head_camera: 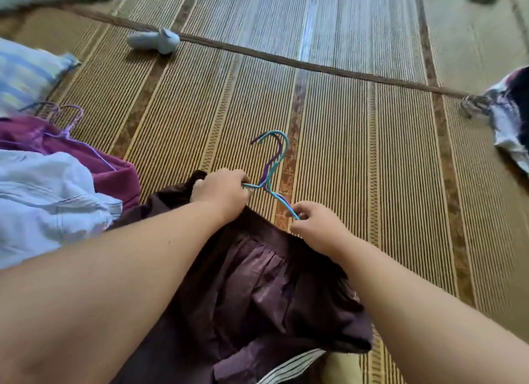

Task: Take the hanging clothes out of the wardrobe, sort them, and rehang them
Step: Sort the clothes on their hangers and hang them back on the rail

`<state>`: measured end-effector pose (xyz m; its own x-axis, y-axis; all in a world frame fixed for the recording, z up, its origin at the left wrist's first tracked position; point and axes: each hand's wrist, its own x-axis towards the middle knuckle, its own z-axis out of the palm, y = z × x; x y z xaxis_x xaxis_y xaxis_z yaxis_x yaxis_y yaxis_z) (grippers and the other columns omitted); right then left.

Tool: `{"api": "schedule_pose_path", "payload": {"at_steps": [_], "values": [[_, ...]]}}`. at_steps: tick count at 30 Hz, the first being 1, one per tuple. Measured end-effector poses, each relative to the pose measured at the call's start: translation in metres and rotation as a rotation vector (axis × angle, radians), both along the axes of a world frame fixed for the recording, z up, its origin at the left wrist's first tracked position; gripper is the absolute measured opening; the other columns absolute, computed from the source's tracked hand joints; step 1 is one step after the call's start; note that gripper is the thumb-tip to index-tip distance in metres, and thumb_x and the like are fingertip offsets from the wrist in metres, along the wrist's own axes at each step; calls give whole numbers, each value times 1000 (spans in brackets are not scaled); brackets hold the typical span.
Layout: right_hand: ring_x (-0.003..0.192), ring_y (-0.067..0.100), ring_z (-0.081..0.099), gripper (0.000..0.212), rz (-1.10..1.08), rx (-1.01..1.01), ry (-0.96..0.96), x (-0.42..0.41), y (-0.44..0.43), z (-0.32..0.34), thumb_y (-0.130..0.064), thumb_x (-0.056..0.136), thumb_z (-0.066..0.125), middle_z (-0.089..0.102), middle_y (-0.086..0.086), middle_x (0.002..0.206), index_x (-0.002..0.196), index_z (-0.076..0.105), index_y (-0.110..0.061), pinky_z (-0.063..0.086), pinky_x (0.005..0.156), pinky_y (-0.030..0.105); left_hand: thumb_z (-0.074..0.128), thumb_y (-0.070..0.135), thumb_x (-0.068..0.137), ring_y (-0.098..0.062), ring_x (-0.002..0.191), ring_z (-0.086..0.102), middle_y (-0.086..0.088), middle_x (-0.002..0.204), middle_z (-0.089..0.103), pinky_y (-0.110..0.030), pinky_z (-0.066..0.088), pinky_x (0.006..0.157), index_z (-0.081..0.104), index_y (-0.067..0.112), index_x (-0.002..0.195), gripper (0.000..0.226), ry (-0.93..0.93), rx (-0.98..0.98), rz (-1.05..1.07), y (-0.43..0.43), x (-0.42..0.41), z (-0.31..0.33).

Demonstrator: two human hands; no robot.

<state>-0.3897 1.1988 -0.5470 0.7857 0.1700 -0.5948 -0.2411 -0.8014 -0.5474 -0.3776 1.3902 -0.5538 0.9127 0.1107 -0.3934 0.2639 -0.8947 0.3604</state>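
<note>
Purple garment (257, 283) under wrists | left fingers (243, 184) pinch hangers (275, 166) | right fingers (299, 213) pinch opposite arm

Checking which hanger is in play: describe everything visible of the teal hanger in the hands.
The thin teal wire hanger lies low over the striped woven straw mat, hook pointing away, paired with a thin purple hanger. The left hand grips its left shoulder; the right hand pinches its right shoulder. The rest is hidden by the dark purple pleated garment.

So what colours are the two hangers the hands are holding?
One teal hanger and one purple hanger, seen in the head view, the only view.
</note>
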Motion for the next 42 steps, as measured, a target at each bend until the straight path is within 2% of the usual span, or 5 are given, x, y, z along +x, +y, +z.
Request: {"api": "schedule_pose_path", "payload": {"at_steps": [8,17,25,36,42], "values": [[71,11,60,10,-74,194,-10,-45,-10,106,-25,81,65,67,-2,83,91,66,-24,50,65,28,64,30,86,-14,131,34,1,137,33,-20,22,104,41,23,140,60,-195,-384,377,-52,-96,115],[71,10,61,12,109,331,-135,-64,-44,225,-31,84,64,67,-6,79,93,70,-26,51,68,29,53,27,93,-14,85,66,5,91,62,-36,52,84,24,33,145,59,-176,-565,679,-109,-120,240],[52,3,48,20,442,421,-305,-84,-63,353,-36,90,59,57,-8,60,81,70,-21,38,52,21,52,12,94,-13,64,69,1,87,67,-15,42,45,42,29,119,32,-454,-753,910,-137,-179,377],[48,4,45,18,878,477,-434,-151,-26,504,-24,89,61,56,-9,57,84,72,-12,36,52,20,54,15,93,-16,70,72,-3,92,70,-26,49,56,50,18,92,5,-829,-669,1180,-138,-293,502],[54,11,48,23,1055,583,-487,-233,-4,548,-26,87,62,60,0,63,68,66,-15,35,56,26,58,18,90,-12,68,71,-2,95,72,-23,47,57,43,18,113,27,-956,-638,1275,-154,-389,545]]}}
